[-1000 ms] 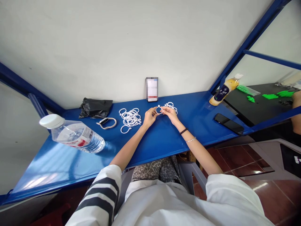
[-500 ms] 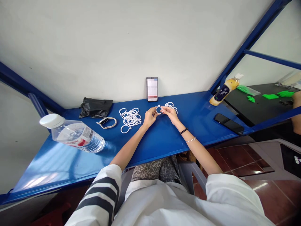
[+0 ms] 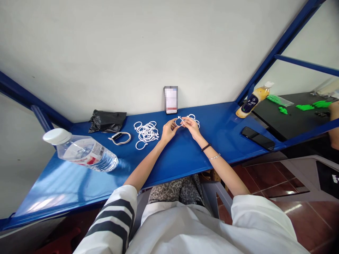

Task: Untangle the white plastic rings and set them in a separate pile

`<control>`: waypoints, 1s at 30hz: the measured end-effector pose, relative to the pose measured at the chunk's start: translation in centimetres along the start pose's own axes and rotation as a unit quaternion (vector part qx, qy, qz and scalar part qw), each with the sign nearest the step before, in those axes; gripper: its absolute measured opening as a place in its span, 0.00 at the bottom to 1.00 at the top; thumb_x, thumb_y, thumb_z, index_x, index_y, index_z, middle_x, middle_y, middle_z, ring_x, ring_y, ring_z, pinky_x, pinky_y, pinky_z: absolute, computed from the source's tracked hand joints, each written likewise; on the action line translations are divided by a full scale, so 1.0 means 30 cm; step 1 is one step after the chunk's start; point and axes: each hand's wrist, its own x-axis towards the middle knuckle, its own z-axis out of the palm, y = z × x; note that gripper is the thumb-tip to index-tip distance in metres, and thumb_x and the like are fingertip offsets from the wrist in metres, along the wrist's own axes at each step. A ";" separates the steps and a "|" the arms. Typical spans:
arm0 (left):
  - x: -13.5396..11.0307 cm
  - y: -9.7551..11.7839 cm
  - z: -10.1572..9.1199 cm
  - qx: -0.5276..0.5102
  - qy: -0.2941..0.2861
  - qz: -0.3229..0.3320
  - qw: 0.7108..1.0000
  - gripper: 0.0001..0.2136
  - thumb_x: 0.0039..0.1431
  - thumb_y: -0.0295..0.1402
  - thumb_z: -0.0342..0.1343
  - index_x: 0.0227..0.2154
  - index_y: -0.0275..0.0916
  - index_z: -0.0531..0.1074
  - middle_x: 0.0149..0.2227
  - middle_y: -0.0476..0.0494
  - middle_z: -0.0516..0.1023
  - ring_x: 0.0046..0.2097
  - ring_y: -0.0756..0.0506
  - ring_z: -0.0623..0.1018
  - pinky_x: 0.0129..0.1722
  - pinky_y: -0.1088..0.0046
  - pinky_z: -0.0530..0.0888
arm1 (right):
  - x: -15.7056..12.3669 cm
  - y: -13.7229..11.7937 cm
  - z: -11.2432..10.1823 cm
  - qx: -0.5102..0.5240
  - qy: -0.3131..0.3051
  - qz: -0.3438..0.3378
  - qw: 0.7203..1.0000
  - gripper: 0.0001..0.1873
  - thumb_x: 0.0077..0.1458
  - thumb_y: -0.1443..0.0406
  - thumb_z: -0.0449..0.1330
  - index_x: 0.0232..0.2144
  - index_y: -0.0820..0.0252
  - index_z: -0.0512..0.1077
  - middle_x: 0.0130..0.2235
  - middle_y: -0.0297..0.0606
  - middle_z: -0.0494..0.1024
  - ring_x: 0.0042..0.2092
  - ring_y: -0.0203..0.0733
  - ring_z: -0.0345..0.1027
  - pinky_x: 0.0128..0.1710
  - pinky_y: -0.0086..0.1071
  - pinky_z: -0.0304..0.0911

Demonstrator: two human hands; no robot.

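Note:
Between my two hands I hold a thin white plastic ring (image 3: 179, 122) with a small knob at its top. My left hand (image 3: 168, 130) pinches its left side, and my right hand (image 3: 192, 127) has its fingers closed on the right side. A tangled pile of like white rings (image 3: 148, 132) lies left of my left hand. Just behind my right hand is a smaller group of white rings (image 3: 196, 121), partly hidden by it.
A phone (image 3: 171, 100) leans against the wall behind my hands. On the blue table (image 3: 169, 158) are a water bottle (image 3: 87, 151), a black plastic bag (image 3: 107, 121), a pale wristband (image 3: 121, 138), a dark phone (image 3: 257, 138) and a yellow drink bottle (image 3: 253, 101).
The fingers of my right hand have shifted slightly around the ring. Both hands otherwise keep nearly the same place, still holding it.

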 end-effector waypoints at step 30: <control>-0.002 -0.004 -0.005 0.044 -0.019 0.037 0.998 0.14 0.55 0.30 0.61 0.46 0.36 0.72 0.29 0.48 0.76 0.27 0.52 0.74 0.31 0.75 0.75 | 0.011 0.020 -0.015 -0.013 -0.025 -0.024 0.999 0.23 0.46 0.49 0.66 0.41 0.56 0.78 0.37 0.41 0.81 0.43 0.48 0.75 0.45 0.42 0.70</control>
